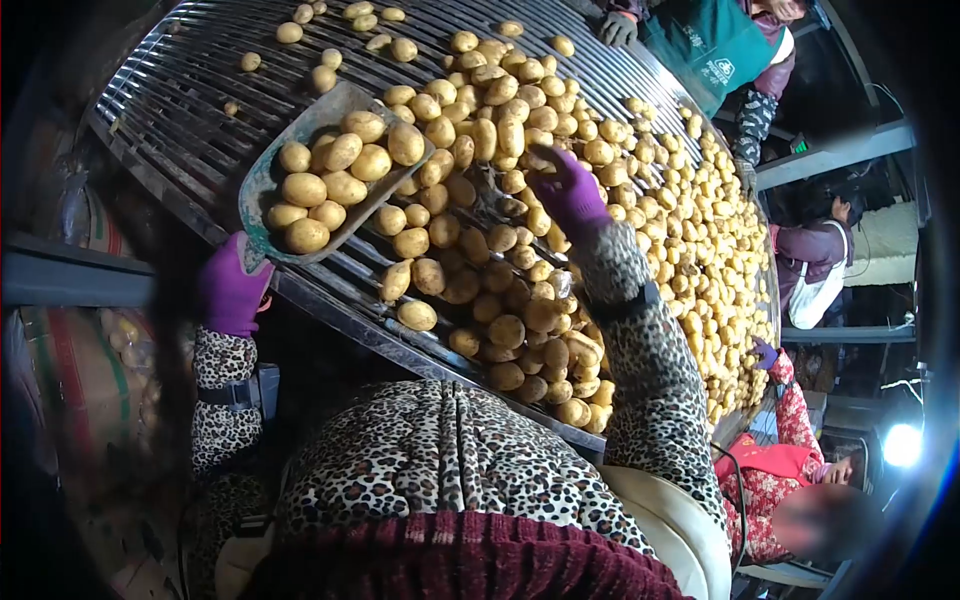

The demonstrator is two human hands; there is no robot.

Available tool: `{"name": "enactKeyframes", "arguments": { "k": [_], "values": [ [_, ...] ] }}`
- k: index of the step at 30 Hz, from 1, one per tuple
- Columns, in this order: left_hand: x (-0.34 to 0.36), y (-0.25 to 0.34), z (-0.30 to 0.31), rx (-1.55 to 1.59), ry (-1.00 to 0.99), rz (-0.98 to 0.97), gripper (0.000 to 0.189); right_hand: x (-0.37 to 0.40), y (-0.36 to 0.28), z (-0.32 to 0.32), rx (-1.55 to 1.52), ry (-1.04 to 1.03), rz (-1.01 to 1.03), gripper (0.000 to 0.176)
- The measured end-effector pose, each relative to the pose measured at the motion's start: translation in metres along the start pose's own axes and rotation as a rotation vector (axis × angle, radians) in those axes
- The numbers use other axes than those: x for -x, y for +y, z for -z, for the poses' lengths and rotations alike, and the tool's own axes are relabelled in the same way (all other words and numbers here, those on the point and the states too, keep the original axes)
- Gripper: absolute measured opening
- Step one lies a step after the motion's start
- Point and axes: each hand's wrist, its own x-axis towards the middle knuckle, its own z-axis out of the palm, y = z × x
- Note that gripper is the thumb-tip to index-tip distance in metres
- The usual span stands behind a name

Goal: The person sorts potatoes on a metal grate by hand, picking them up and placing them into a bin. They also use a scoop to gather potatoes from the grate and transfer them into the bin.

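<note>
My left hand, in a purple glove, is closed around the near end of a scoop with a worn green rim. Several potatoes lie inside the scoop, which rests on or just above the metal bars. Over the heap of loose potatoes is my right hand, also in a purple glove. Its thumb and fingers are apart and curved, and I see nothing held between them. Some dark debris lies among the potatoes left of this hand.
The slatted metal table slopes away, with a raised metal edge nearest me. Other people work along the far and right sides: one in a green apron, one in purple, one in red. A bright lamp shines at right.
</note>
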Motion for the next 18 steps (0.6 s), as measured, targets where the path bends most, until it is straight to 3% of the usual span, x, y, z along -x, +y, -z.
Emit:
{"name": "enactKeyframes", "arguments": {
  "k": [2,3,4,5,6,8,12,14,16,17,18],
  "values": [
    [0.0,0.0,0.0,-0.011,-0.005,0.012,0.053,-0.039,0.003,-0.012,0.265,0.049,0.256,0.047],
    [0.0,0.003,0.0,-0.023,0.022,-0.066,0.053,-0.05,-0.001,-0.017,0.437,0.037,0.23,0.047],
    [0.0,0.009,0.002,0.011,-0.021,0.033,0.053,-0.06,-0.004,-0.023,0.61,0.023,0.205,0.046],
    [-0.001,0.028,0.008,0.046,-0.059,0.134,0.053,-0.073,-0.004,-0.028,0.665,-0.056,0.131,0.067],
    [-0.002,0.036,0.012,0.083,-0.096,0.24,0.053,-0.071,-0.014,-0.032,0.715,-0.052,0.115,0.066],
    [0.003,0.028,0.012,0.113,-0.073,0.224,0.053,-0.053,-0.032,-0.035,0.826,-0.043,0.085,0.064],
    [0.003,0.018,0.006,0.053,-0.032,0.124,0.054,-0.04,-0.006,-0.045,0.818,-0.011,0.16,0.053],
    [0.002,0.015,0.005,-0.002,-0.011,0.074,0.054,-0.037,0.003,-0.039,0.606,-0.039,0.338,0.045],
    [0.002,0.027,0.011,0.098,-0.06,0.19,0.053,-0.031,0.004,-0.039,0.475,-0.069,0.608,0.042],
    [0.003,0.034,0.015,0.148,-0.085,0.25,0.053,-0.019,-0.018,-0.047,-0.226,-0.163,0.201,0.041],
    [0.004,0.032,0.014,0.114,-0.063,0.195,0.05,-0.013,-0.043,-0.053,-0.516,-0.266,0.152,0.042]
  ]
}}
